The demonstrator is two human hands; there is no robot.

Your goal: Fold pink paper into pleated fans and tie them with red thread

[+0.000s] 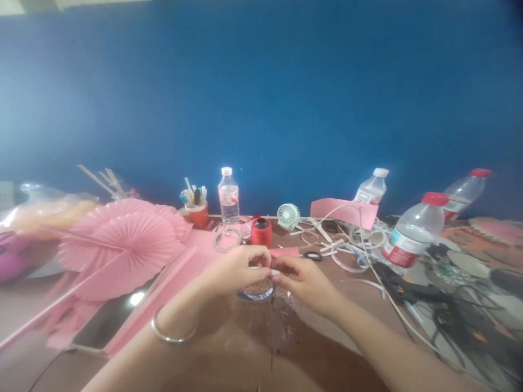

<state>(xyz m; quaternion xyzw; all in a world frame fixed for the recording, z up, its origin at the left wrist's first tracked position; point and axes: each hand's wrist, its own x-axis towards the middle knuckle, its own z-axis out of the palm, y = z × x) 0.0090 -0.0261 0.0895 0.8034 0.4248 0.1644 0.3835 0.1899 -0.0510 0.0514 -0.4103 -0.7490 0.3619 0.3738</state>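
My left hand (245, 267), with a silver bangle on its wrist, has its fingers closed in a pinch near the middle of the table. My right hand (300, 280) meets it fingertip to fingertip, also pinching. A small whitish piece shows between the fingertips, too small to name. Just below the hands, a ring with a blue and white rim (257, 297) lies on the brown table (261, 337). Behind the hands are a red thread spool (261, 233), a strip of pink folded paper (285, 251) and black-handled scissors (312, 255).
Pink pleated paper fans (122, 247) and a dark tablet-like panel (110, 318) are at left. A pen cup (198, 214), water bottle (229, 198) and small fan (288, 216) stand behind. Right: a red-capped bottle (417, 231), cables and tape rolls.
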